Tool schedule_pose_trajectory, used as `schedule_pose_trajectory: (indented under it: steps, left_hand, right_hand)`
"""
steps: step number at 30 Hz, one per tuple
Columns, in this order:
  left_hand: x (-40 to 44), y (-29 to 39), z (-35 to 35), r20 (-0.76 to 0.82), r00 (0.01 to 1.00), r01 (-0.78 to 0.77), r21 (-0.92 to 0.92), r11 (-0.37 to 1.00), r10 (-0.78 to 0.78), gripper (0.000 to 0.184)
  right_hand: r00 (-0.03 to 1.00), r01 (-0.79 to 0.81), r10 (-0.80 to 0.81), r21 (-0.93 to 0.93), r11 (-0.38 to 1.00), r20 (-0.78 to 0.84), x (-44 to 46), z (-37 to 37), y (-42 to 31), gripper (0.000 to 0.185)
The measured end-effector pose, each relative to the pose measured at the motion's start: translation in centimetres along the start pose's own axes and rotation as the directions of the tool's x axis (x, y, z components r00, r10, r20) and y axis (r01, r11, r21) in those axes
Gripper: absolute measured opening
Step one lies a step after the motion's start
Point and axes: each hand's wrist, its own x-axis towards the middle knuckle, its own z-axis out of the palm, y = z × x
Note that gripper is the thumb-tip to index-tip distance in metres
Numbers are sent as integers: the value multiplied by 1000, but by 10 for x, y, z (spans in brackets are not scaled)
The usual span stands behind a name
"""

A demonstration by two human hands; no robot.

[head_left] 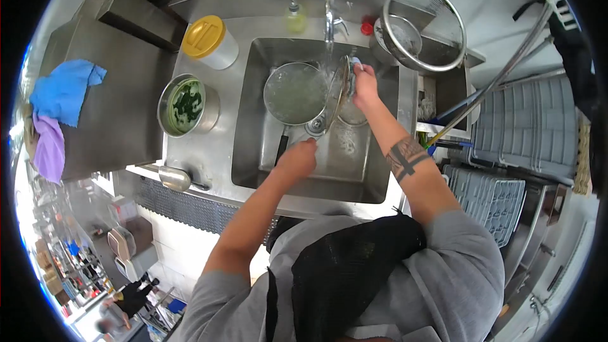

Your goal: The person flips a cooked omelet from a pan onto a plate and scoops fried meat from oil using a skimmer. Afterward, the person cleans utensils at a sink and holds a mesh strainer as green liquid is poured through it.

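Observation:
A round, shallow metal piece like a lid or pan [341, 98] is held tilted, nearly edge-on, beside the tap's stream. My left hand [299, 161] is closed at its lower edge. My right hand [365, 86] is closed near its upper rim, with a small pale bluish-white thing [356, 61] at the fingertips; its kind is unclear. To the left, a saucepan [295, 94] of cloudy water sits in the sink [373, 171]. The saucepan's black handle [282, 150] points towards me, next to my left hand. Another round vessel [352, 113] is partly hidden behind the tilted piece.
Left of the sink stand a pot with dark green contents [187, 104], a yellow-lidded tub [215, 47] and a metal scoop [175, 178]. The tap [330, 22] and a soap bottle [295, 19] are behind. A big strainer [460, 44] rises at right. A person [117, 313] is far off.

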Motion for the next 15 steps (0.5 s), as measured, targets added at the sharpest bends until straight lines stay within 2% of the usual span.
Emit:
schedule_pose_trajectory:
  steps: [1,2,4,5,6,7,8,10,11,12,13,14,15]
  left_hand:
    - [3,-5,-5,85,985,135,137,981,-148,18]
    - [5,-5,-14,77,984,148,131,980,-159,18]
    - [9,1,-35,223,942,160,357,920,-251,20]
    - [9,-1,-35,218,940,176,347,921,-262,20]
    - [10,-4,-33,175,948,202,321,925,-268,20]
    - [10,-7,-31,133,953,225,295,928,-273,19]
    - [11,-17,-23,128,951,236,290,927,-282,19]
    - [13,-30,-17,-18,961,276,141,951,-276,16]
    - [15,-33,-21,-20,959,283,139,949,-283,16]
    - [18,-35,-24,256,874,485,-454,747,-412,14]
    - [19,-33,-29,540,779,609,-772,182,-320,13]
    - [19,-30,-32,538,779,608,-774,178,-322,13]
    - [17,-26,-35,511,817,528,-849,-9,-266,12]
  right_hand:
    - [999,-29,25,77,997,48,3,-5,-2,24]
    - [998,-34,30,68,997,60,-8,-2,-12,24]
    - [993,-2,-2,31,1000,119,-35,6,-45,33]
    - [986,157,-133,-283,946,103,-35,9,-42,37]
    - [985,155,-126,-291,944,116,-32,11,-40,37]
    - [955,297,-250,-503,812,160,-24,8,-35,38]
    - [904,416,-357,-672,613,234,-20,8,-36,39]
    - [917,397,-313,-634,664,246,-17,9,-41,39]
    - [929,369,-274,-595,714,247,-18,10,-46,39]
    - [930,368,-269,-597,713,252,-19,10,-50,39]
    - [867,498,-341,-633,593,362,-18,7,-53,38]
    - [786,617,-396,-641,456,475,-16,8,-56,37]
    - [784,620,-397,-639,456,477,-13,11,-58,37]
